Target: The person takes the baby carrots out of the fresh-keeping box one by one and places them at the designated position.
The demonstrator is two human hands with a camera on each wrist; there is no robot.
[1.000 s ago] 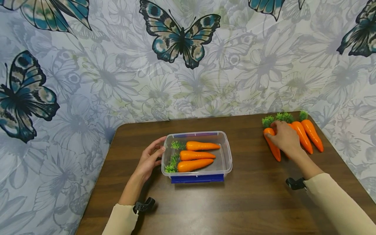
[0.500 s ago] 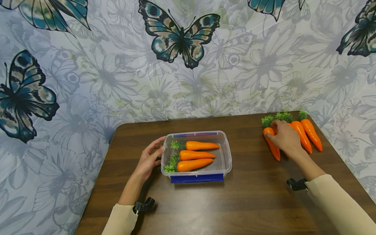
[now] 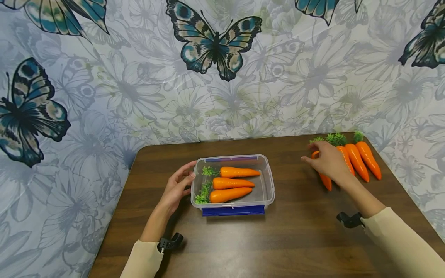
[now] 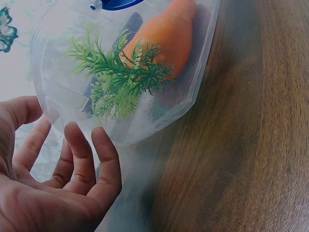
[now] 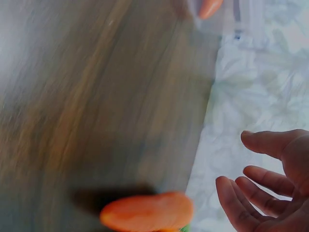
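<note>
A clear plastic box [image 3: 267, 193] with blue clips holds three toy carrots [image 3: 233, 183], their green tops at its left end. My left hand [image 3: 175, 189] touches the box's left wall, its fingers loosely bent against the outside. In the left wrist view, the fingertips [image 4: 75, 133] sit by the wall, not wrapped around it. My right hand [image 3: 330, 160] hovers over the leftmost toy carrot [image 3: 325, 181] of a row at the table's right, hiding part of it. Thumb and fingers are spread, and the right wrist view shows nothing between them.
Beside that carrot lie several more toy carrots [image 3: 370, 160], tops towards the wall, near the right edge of the brown table [image 3: 236, 247]. A butterfly-patterned wall covering [image 3: 215, 108] rises directly behind the table. Bare wood lies between box and row.
My right hand has parted from the leftmost carrot in the row and shifted slightly left, its fingers spreading. The left hand and box have stayed put.
</note>
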